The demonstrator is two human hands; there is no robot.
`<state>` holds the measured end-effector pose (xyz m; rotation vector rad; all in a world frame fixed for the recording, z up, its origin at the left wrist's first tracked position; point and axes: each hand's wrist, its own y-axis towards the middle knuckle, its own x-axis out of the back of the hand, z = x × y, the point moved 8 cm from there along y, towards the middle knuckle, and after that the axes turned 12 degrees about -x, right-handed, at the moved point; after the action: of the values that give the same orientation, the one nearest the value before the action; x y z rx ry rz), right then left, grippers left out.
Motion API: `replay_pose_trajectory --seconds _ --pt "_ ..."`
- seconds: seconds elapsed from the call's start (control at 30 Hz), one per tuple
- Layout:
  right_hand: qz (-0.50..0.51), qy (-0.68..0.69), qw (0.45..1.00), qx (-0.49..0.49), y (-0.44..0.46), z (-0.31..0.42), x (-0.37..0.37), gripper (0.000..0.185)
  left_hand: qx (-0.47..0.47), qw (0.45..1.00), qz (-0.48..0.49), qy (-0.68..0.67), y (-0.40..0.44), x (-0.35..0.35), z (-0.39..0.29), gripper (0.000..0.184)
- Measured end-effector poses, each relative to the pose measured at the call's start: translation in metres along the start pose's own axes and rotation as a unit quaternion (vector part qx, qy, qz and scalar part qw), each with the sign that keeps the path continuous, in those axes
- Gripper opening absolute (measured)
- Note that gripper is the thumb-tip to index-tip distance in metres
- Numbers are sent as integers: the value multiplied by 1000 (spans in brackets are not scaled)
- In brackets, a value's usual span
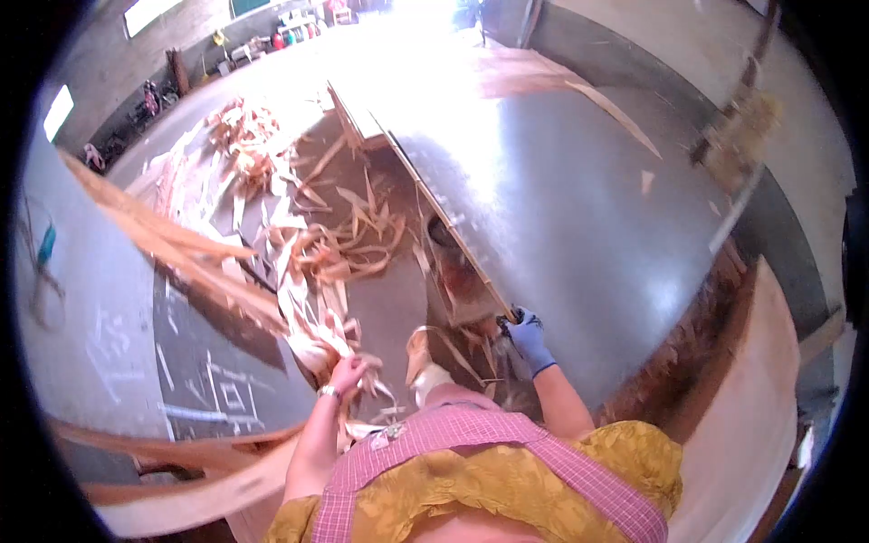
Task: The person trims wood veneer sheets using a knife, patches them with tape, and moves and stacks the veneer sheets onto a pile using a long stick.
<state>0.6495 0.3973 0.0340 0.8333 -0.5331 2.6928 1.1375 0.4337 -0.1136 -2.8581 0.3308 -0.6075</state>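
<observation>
My left hand [348, 373], bare with a band at the wrist, is closed on thin pale wood strips [312, 339] that trail away up and to the left. My right hand [529, 338], in a blue and black glove, is closed at the near corner of the large grey metal table [561, 235]. Something small and dark shows at its fingertips, too small to make out, so whether it grips that or the table's edge is unclear.
Curled wood strips [249, 149] lie heaped on the floor. Long veneer sheets [181, 244] lean at the left beside a grey panel [213, 366]. A large curved sheet [747, 398] stands at the right. A broom [742, 136] is by the right wall.
</observation>
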Motion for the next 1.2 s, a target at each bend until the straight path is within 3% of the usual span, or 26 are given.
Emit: replay_pose_trajectory --seconds 0.03,0.07,0.1,0.13,0.17,0.2,0.27,0.33,0.37,0.4,0.47,0.53,0.6,0.63,0.73,0.77,0.8,0.87,0.97,1.03,1.1,1.2 --pt "11 42 999 -17 30 19 -11 26 44 997 46 41 -2 21 -42 36" --pt "14 90 995 -40 62 34 -20 26 -48 996 -72 2 2 45 -48 33" --pt "-71 41 997 -8 81 47 -16 28 78 996 -44 23 22 61 35 33" --pt "-67 79 993 -55 86 36 -18 28 160 986 -27 34 21 75 77 33" --pt "-66 116 987 -94 102 27 -16 27 113 988 12 104 23 87 43 34" --pt "-67 150 979 -124 114 26 -10 27 152 970 45 184 27 103 48 34" --pt "-159 8 977 -140 101 37 27 33 178 948 82 252 47 123 37 37" --pt "-215 -86 961 -152 73 23 59 38 162 950 59 260 78 135 22 36" --pt "-235 -63 953 -178 56 9 70 41 187 947 137 221 98 130 19 37" --pt "-254 -38 944 -207 33 -16 76 45 75 962 174 197 131 124 18 36" --pt "-308 -98 906 -272 -33 -61 86 46 178 938 191 229 170 121 15 36" --pt "-362 -140 870 -306 -123 -66 93 45 60 888 275 363 239 93 -6 39" --pt "-351 -101 859 -359 -220 -73 84 47 -39 890 269 365 301 56 -23 40" --pt "-377 -147 841 -361 -270 -122 68 42 -71 884 279 369 319 37 -47 38" --pt "-324 -184 808 -456 -397 -93 55 23 -220 868 292 337 337 -38 -143 32" --pt "-299 -331 803 -395 -436 -89 42 20 -224 866 318 313 335 -65 -161 31" --pt "-288 -478 763 -326 -479 -89 25 18 -228 864 344 290 330 -91 -177 31" --pt "-295 -390 751 -443 -529 -100 42 17 -228 886 353 198 297 -127 -229 32" --pt "-295 -342 713 -536 -577 -110 85 17 -229 881 377 168 266 -191 -210 33" --pt "-291 -351 689 -564 -608 -118 119 18 -403 748 466 245 254 -261 -147 34" --pt "-290 -367 658 -590 -643 -129 155 19 -377 704 531 284 228 -282 -125 33" --pt "-295 -380 622 -618 -690 -140 201 22 -256 709 559 344 179 -263 -161 37"
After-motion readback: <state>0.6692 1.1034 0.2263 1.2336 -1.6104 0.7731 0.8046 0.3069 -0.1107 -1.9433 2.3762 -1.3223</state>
